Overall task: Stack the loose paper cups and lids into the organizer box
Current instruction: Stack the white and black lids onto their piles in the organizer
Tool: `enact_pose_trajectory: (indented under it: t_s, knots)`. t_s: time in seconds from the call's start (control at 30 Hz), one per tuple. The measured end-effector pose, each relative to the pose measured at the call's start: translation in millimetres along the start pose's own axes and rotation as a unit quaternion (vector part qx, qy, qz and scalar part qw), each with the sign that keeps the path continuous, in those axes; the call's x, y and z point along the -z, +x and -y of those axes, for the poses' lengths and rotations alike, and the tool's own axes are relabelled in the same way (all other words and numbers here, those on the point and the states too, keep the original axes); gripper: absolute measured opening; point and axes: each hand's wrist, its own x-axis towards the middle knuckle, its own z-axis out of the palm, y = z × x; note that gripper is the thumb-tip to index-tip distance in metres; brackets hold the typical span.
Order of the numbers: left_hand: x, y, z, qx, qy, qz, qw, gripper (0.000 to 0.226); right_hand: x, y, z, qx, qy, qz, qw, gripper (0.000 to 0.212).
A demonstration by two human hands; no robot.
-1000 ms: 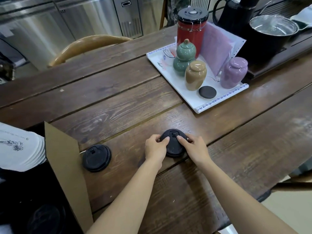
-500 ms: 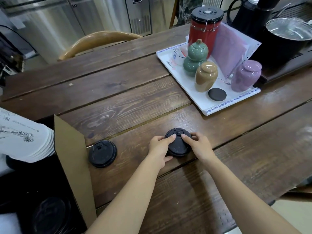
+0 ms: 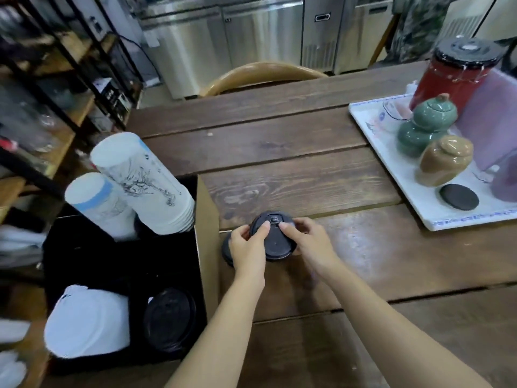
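Black round lid (image 3: 275, 242), sip tab on top, between both hands.

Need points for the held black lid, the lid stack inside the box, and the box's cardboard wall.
held black lid (image 3: 275, 242), head view, flat top of the lid between both hands
lid stack in box (image 3: 169, 317), head view, top lid's face
cardboard wall (image 3: 208, 219), head view, bare flap beside the table

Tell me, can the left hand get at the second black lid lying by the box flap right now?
Probably not yet: the left hand helps the right hand hold the black lid. The second lid lies just below it, mostly hidden.
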Motion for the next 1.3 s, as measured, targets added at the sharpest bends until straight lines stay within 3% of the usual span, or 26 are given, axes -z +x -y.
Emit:
enact_pose_trajectory:
  t_s: [0.17,0.3,0.4,0.5,0.6,0.73,0.83,0.9,1.0,1.07,1.13,1.23,1.3]
  knots:
    - [23,16,11,-0.034,0.026,-0.094,0.995,0.026,-44,17,1,0.015,-0.09,0.06,0.994,0.037]
    - [18,19,18,-0.045,0.083,-0.124,0.988,0.039,-55,31,1,-0.002,-0.129,0.076,0.989,0.037]
    - [15,23,17,-0.049,0.11,-0.124,0.985,0.045,-55,37,-1,-0.022,-0.156,0.097,0.983,0.023]
    - [16,28,20,-0.01,0.141,-0.105,0.984,0.048,-54,37,-3,-0.046,-0.166,0.108,0.979,0.018]
    - [19,30,19,0.027,0.106,-0.078,0.991,0.053,-50,38,-2,-0.055,-0.177,0.113,0.976,0.028]
    - [21,26,11,0.139,-0.037,-0.029,0.989,0.061,-40,35,1,-0.084,-0.121,0.131,0.98,0.035]
    - [25,22,4,0.215,-0.101,0.015,0.971,0.027,-33,32,0,-0.098,-0.059,0.139,0.984,0.029]
    - [28,18,2,0.228,-0.114,0.035,0.966,0.019,-31,29,0,-0.094,-0.035,0.113,0.989,0.037]
    - [31,12,-2,0.214,-0.141,0.056,0.965,0.023,-27,22,4,-0.073,-0.004,0.076,0.994,0.038]
    - [33,5,-7,0.185,-0.137,0.081,0.97,0.025,-24,16,11,-0.026,0.0,0.074,0.997,0.026]
    - [36,-1,-14,0.136,-0.115,0.107,0.978,0.029,-20,8,21,0.026,-0.012,0.075,0.997,0.015]
    - [48,-12,-26,0.047,-0.077,0.12,0.989,0.037,-18,-5,39,0.072,-0.041,0.062,0.995,0.025]
    - [60,-20,-35,0.003,-0.057,0.107,0.993,0.041,-22,-17,53,0.105,-0.052,0.059,0.991,0.019]
